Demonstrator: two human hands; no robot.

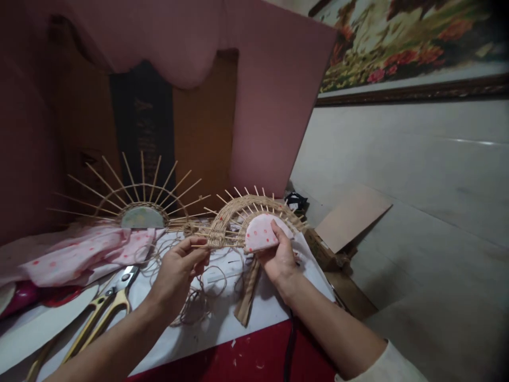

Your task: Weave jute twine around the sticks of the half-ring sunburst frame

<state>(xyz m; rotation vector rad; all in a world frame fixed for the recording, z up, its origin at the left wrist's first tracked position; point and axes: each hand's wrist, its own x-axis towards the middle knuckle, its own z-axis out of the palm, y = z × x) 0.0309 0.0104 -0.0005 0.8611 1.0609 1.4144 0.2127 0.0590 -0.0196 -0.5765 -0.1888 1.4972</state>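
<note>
My right hand (279, 258) grips a half-round woven piece (238, 217) by its pink dotted fabric centre (260, 232). Thin wooden sticks fan out of its twine-woven arch. My left hand (181, 268) pinches the woven edge and twine at the piece's left end, fingers closed. Loose twine (194, 302) trails from the piece down onto the white sheet (222, 329) below my hands.
A second stick fan with a pale half-disc centre (142, 216) stands behind at left. Pink dotted cloth (87, 254) and gold-handled scissors (105, 307) lie at left. A cardboard flap (352, 215) sits at right. Pink fabric hangs behind; a framed picture (409, 48) hangs upper right.
</note>
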